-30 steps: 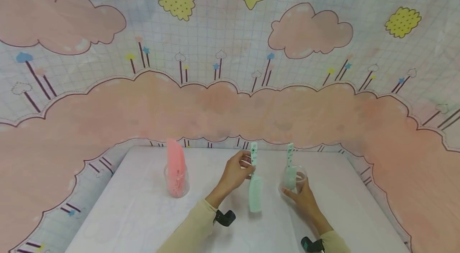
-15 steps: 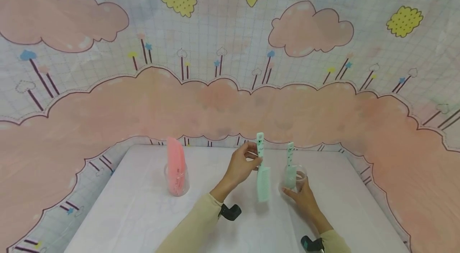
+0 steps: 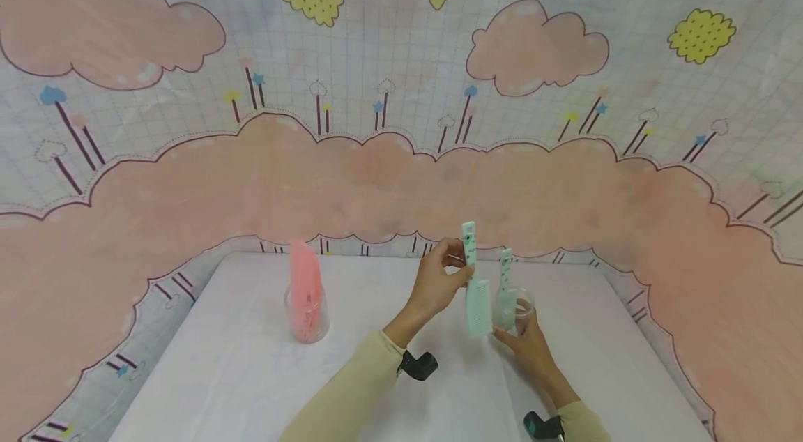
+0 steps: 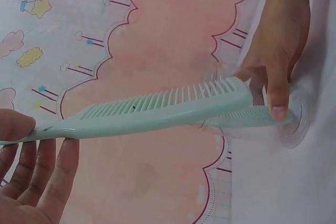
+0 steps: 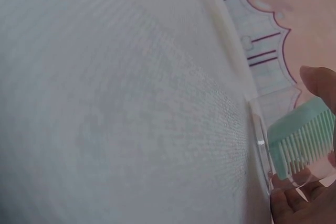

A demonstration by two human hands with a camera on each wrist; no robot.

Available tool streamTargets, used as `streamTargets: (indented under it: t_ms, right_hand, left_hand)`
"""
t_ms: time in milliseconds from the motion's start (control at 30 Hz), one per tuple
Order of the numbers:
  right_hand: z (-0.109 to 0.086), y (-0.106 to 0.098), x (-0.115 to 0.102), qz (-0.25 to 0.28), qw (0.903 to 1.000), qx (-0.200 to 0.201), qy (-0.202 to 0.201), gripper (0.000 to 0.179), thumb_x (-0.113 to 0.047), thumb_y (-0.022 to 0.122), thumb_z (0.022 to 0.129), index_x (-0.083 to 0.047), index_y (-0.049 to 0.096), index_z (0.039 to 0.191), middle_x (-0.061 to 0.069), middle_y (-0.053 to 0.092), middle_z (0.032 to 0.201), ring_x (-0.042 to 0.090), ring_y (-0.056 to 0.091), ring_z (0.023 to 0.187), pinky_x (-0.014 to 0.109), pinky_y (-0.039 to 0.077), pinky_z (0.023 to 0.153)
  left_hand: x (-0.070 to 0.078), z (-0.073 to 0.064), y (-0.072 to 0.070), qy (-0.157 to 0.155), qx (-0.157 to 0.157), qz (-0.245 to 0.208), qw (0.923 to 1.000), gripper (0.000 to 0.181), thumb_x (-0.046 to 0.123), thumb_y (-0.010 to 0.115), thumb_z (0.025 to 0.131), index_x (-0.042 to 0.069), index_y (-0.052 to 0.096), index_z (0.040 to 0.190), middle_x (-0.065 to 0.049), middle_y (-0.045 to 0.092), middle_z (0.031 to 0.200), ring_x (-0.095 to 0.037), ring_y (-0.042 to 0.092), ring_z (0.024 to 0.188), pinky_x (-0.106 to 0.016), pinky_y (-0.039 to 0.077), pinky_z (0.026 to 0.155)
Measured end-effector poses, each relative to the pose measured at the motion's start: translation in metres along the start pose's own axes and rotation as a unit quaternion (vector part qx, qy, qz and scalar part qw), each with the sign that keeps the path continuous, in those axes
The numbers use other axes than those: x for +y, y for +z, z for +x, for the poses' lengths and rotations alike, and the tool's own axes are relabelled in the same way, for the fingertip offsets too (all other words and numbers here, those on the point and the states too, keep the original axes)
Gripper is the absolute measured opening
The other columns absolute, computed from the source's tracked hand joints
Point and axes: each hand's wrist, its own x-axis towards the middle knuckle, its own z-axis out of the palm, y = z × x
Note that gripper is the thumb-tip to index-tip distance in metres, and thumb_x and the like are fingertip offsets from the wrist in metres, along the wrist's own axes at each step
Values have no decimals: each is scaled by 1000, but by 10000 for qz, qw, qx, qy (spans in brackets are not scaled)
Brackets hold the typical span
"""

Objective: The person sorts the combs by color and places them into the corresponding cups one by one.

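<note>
My left hand [image 3: 441, 276] pinches a mint-green comb [image 3: 479, 306] by its patterned handle, thumb on one side and fingers on the other. The comb hangs teeth-end down above the table, just left of a clear plastic cup [image 3: 524, 304]. A second mint-green comb [image 3: 505, 299] stands inside that cup with its handle up; in the right wrist view its toothed end [image 5: 302, 137] shows through the clear wall. My right hand [image 3: 529, 348] grips the cup low down, and in the left wrist view the right hand [image 4: 278, 61] reaches round it, thumb against the wall.
Left on the white table [image 3: 251, 372], another clear cup [image 3: 325, 323] holds pink combs or a similar pink item [image 3: 305, 288] upright. A cloth backdrop [image 3: 376, 184] printed with clouds rises behind the table's far edge.
My left hand has lifted the mint-green comb and carried it right, closer to the cup. The right hand and its cup have stayed in place.
</note>
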Motion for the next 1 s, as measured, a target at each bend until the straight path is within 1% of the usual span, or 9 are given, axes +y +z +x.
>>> streamTargets:
  t_ms: [100, 267, 500, 667, 833, 933, 1000]
  right_hand:
    - [0, -1, -2, 41, 10000, -9, -16, 89, -30, 75, 86, -15, 14, 150, 27, 32, 154, 46, 24, 147, 65, 20, 118]
    - [-1, -1, -4, 75, 10000, -43, -6, 92, -33, 76, 85, -15, 13, 150, 26, 29, 156, 46, 19, 148, 64, 17, 119]
    - [0, 0, -4, -80, 9999, 11, 63, 95, -39, 75, 85, -14, 11, 150, 28, 24, 158, 50, 18, 147, 66, 19, 117]
    - [3, 3, -5, -64, 9999, 70, 135, 93, -39, 75, 85, -14, 12, 150, 29, 26, 157, 51, 19, 146, 68, 19, 116]
    - [5, 4, -7, -18, 9997, 79, 233, 101, -43, 76, 84, -11, 9, 153, 28, 16, 161, 50, 10, 149, 68, 14, 117]
    - [7, 5, -8, -41, 9996, 98, 275, 105, -44, 76, 83, -10, 7, 155, 26, 12, 163, 48, 7, 150, 68, 11, 117]
    - [9, 6, -9, -36, 9995, 130, 284, 104, -44, 76, 83, -10, 7, 154, 26, 13, 162, 48, 7, 150, 69, 11, 117]
  left_hand:
    - [1, 2, 4, 83, 7, 35, 10000, 30, 3, 68, 88, 8, 59, 116, -12, 64, 108, -19, 65, 93, -24, 60, 65]
    - [3, 6, 10, 105, 71, -21, 9999, 29, 4, 68, 88, 9, 59, 115, -11, 65, 107, -17, 66, 95, -23, 60, 66]
    - [8, 13, 19, 129, 165, -67, 9998, 28, 4, 68, 88, 9, 58, 114, -10, 65, 106, -17, 66, 96, -22, 60, 68]
    - [7, 22, 22, 193, 186, -72, 9996, 27, 3, 67, 88, 9, 58, 113, -10, 65, 106, -16, 66, 96, -21, 60, 69]
    - [4, 32, 26, 197, 225, -199, 9994, 25, 2, 66, 88, 8, 58, 111, -10, 65, 106, -15, 66, 96, -20, 60, 70]
    - [1, 37, 27, 277, 285, -131, 9991, 23, 3, 66, 88, 8, 57, 109, -10, 65, 105, -14, 66, 95, -19, 59, 70]
    - [-1, 41, 26, 353, 318, -18, 9989, 22, 4, 65, 88, 8, 57, 108, -9, 66, 104, -14, 67, 95, -19, 58, 71]
